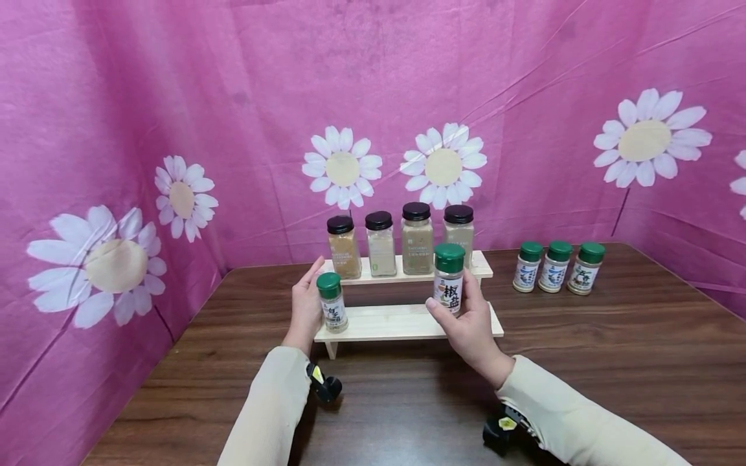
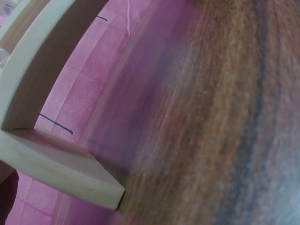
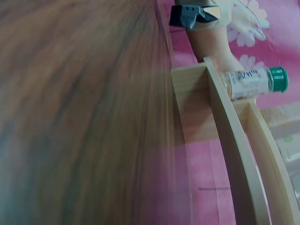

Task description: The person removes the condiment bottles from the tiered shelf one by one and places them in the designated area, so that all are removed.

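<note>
My right hand [image 1: 474,330] grips a green-capped spice jar [image 1: 449,288] upright, thumb on its near side, over the right part of the lower shelf of a pale two-tier wooden rack [image 1: 390,322]. My left hand [image 1: 304,310] is at the rack's left end with its fingers extended, partly hidden behind another green-capped spice jar [image 1: 332,303] standing on the lower shelf. The right wrist view shows that standing jar [image 3: 251,83] sideways in front of the left hand [image 3: 213,49]. In the left wrist view, the rack's wooden support [image 2: 61,164] meets the table.
Several black-capped jars [image 1: 417,239] line the upper shelf. Three green-capped jars [image 1: 554,266] stand on the brown table [image 1: 618,369] to the right of the rack. Behind everything hangs a pink cloth [image 1: 262,129] with daisies.
</note>
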The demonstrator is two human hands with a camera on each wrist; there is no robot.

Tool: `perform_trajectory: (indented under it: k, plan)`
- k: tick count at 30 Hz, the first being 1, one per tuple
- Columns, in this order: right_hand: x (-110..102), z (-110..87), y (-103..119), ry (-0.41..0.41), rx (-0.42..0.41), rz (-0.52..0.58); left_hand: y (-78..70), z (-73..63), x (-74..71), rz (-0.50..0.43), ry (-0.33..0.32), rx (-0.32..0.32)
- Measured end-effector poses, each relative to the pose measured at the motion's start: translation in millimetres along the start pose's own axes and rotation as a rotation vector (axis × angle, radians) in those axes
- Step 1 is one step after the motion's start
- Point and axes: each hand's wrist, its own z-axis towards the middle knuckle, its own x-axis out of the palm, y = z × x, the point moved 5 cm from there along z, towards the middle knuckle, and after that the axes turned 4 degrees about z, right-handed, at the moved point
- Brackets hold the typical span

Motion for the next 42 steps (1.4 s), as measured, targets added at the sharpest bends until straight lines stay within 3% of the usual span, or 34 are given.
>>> perform_trajectory:
  k: [7, 13, 20, 28, 33, 37, 42]
  plan:
    - [-21.5, 3.1, -3.1, -0.061, 0.001, -0.030, -0.9, 0.0, 1.8, 0.017, 0.010, 0.013]
    - [-36.6, 5.0, -7.9, -0.116, 0.061, -0.060, -2.2, -0.6, 0.5, 0.021, 0.003, 0.006]
    - [-54.9, 7.8, -15.1, -0.143, 0.097, -0.147, -1.2, 1.8, -0.3, 0.041, 0.003, 0.024]
    - [-83.1, 16.9, -21.2, -0.183, 0.065, -0.253, -1.4, -0.1, -1.1, 0.026, -0.013, 0.004]
    - [-103.1, 20.6, -29.3, -0.210, 0.114, -0.320, -0.9, 0.4, 0.5, 0.012, -0.011, -0.003]
    - [-118.5, 23.4, -38.0, -0.195, 0.172, -0.379, 0.0, 0.2, 1.3, 0.015, -0.010, -0.011]
    - [-131.9, 25.5, -49.3, -0.111, 0.260, -0.495, -0.6, 0.3, 0.2, 0.005, -0.006, -0.001]
